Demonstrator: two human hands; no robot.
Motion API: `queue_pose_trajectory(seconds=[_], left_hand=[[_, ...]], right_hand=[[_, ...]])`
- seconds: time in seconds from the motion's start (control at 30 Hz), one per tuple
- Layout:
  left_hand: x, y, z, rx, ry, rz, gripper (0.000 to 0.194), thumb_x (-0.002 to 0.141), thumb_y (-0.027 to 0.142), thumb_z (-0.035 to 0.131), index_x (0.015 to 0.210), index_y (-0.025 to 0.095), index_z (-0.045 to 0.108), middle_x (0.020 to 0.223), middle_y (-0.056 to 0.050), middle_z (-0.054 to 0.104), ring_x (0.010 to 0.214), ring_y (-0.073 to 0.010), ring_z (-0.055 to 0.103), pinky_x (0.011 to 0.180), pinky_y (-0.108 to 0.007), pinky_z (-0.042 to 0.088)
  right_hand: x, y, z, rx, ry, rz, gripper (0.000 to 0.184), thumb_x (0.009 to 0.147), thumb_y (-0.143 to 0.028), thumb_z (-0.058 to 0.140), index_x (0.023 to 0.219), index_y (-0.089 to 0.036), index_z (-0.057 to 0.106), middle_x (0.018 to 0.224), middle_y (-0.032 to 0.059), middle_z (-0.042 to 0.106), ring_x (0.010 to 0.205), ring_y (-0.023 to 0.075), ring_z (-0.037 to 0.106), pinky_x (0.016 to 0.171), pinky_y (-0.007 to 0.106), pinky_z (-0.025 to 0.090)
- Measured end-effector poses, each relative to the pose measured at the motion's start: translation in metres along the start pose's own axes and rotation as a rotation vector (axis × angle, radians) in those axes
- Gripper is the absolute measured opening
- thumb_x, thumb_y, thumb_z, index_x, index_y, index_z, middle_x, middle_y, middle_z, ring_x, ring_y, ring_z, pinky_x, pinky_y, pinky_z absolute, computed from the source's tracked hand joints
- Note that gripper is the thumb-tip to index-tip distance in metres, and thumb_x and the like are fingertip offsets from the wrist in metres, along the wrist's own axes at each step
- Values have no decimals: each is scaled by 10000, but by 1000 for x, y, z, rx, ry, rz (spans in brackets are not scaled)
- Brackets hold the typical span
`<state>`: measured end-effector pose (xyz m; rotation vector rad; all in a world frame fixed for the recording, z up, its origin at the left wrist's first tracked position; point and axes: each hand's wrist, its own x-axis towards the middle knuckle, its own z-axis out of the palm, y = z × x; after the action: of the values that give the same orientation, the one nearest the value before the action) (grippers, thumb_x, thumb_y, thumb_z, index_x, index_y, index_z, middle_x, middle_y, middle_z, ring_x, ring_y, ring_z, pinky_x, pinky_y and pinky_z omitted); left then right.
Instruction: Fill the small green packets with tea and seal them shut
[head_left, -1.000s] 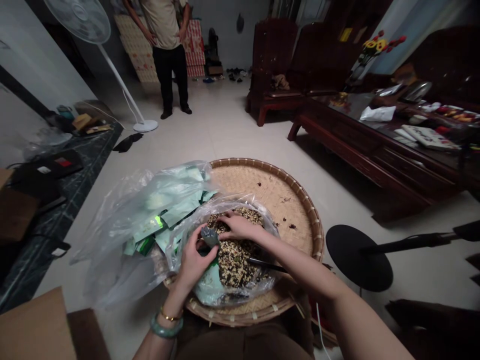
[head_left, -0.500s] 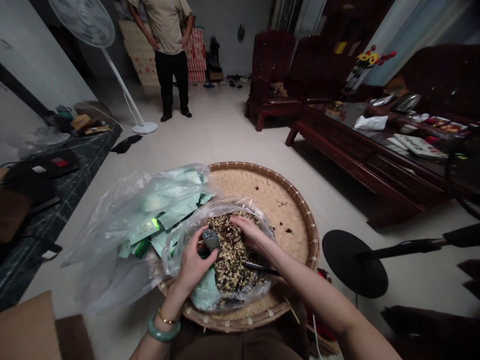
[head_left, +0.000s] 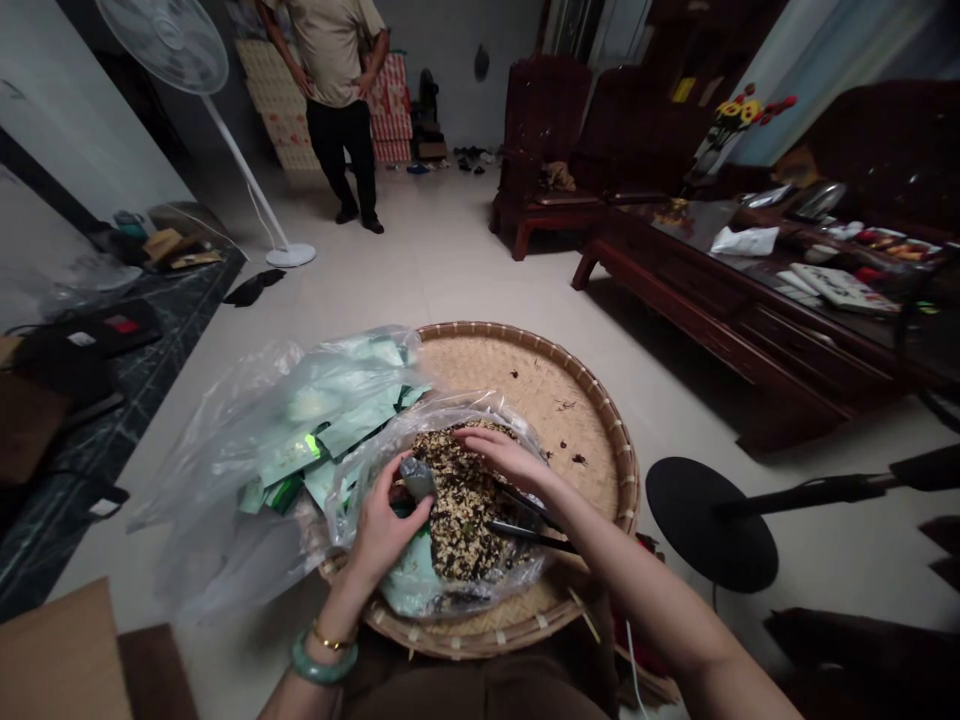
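My left hand (head_left: 388, 522) is closed around a small pouch (head_left: 416, 478), its grey mouth showing above the fingers. Just right of the pouch lies a loose mix of pale and dark dry bits (head_left: 461, 510) inside a clear plastic bag (head_left: 517, 580). Over the far part of this mix, my right hand (head_left: 499, 452) is open, fingers stretched out and pointing left. I cannot tell whether its fingertips touch the mix. Beneath my right wrist, a black two-armed tool (head_left: 525, 532) leans in the bag. Everything rests on a round woven bamboo tray (head_left: 559, 390).
Flat green packets (head_left: 356, 430) lie in another clear bag (head_left: 225, 470) over the tray's left side. A black round stand base (head_left: 709, 525) is right of the tray. Farther off are a person (head_left: 337, 100), a white fan (head_left: 289, 254) and a dark wooden table (head_left: 720, 330).
My right hand has flattened and shifted slightly left, and more of the black tool now shows. My left hand with the pouch has moved a little left. The person's legs have shifted.
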<state>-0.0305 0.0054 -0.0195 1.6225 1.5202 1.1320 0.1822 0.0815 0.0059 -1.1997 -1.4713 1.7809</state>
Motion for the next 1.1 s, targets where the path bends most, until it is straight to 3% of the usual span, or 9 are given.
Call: queue_pose_trajectory(seconds=[0.13, 0.2, 0.27, 0.4, 0.57, 0.67, 0.8, 0.97, 1.1], left_hand=[[0, 0, 0, 17, -1, 2, 569, 730, 278, 664, 1257, 191, 470, 1259, -123, 579, 1077, -258, 616, 923, -430, 521], [0, 0, 0, 18, 3, 4, 569, 726, 278, 662, 1255, 184, 473, 1256, -127, 579, 1076, -258, 615, 911, -422, 528], [0, -1, 0, 15, 6, 11, 569, 722, 272, 661, 1254, 185, 478, 1252, -124, 581, 1077, -257, 615, 904, -413, 532], [-1, -2, -1, 14, 1, 21, 566, 724, 265, 659, 1258, 193, 486, 1232, -116, 597, 1051, -256, 630, 897, -414, 537], [0, -2, 0, 19, -12, 27, 570, 736, 273, 655, 1268, 183, 472, 1245, -129, 585, 1063, -257, 622, 903, -423, 535], [0, -3, 0, 18, -13, 28, 567, 738, 272, 649, 1270, 184, 474, 1245, -126, 585, 1070, -254, 616, 900, -421, 537], [-1, -3, 0, 13, -4, 28, 567, 729, 263, 654, 1265, 189, 484, 1239, -119, 593, 1063, -252, 625, 891, -404, 543], [-1, 1, 4, 21, 5, 36, 571, 725, 272, 661, 1263, 185, 491, 1241, -122, 598, 1061, -252, 629, 871, -387, 552], [-1, 4, 9, 53, -2, 69, 568, 735, 272, 652, 1271, 185, 483, 1251, -130, 587, 1070, -257, 622, 868, -401, 553]], right_hand=[[-3, 3, 2, -612, -132, -74, 894, 621, -419, 787, 1402, -230, 396, 1469, 123, 377, 1335, 322, 348, 1095, 478, 267], [1, 4, 8, -822, -174, -70, 1046, 520, -414, 845, 1425, -204, 363, 1459, 172, 363, 1325, 380, 332, 1063, 501, 288], [9, 5, 15, -934, -196, -81, 973, 519, -368, 851, 1382, -198, 434, 1359, 180, 464, 1231, 387, 432, 988, 482, 361], [24, 8, 20, -921, -168, -149, 590, 576, -267, 819, 1134, -225, 632, 1059, 77, 612, 966, 272, 572, 816, 354, 438], [27, 16, 18, -812, -149, -201, 551, 613, -317, 819, 1122, -222, 632, 1022, 56, 621, 970, 241, 559, 841, 335, 427], [24, 18, 20, -790, -125, -231, 403, 645, -240, 795, 1028, -195, 679, 1002, 67, 644, 969, 241, 572, 862, 345, 425], [18, 15, 20, -466, -52, -191, 249, 660, -112, 708, 898, -183, 690, 940, 23, 679, 923, 203, 606, 864, 332, 443], [6, 13, 17, 309, 62, 64, 283, 680, -276, 708, 943, -231, 614, 912, 4, 649, 813, 178, 609, 670, 302, 520], [-6, 10, 19, 672, 37, 119, 271, 805, -472, 528, 927, -231, 554, 906, 45, 655, 867, 215, 628, 708, 382, 539]])
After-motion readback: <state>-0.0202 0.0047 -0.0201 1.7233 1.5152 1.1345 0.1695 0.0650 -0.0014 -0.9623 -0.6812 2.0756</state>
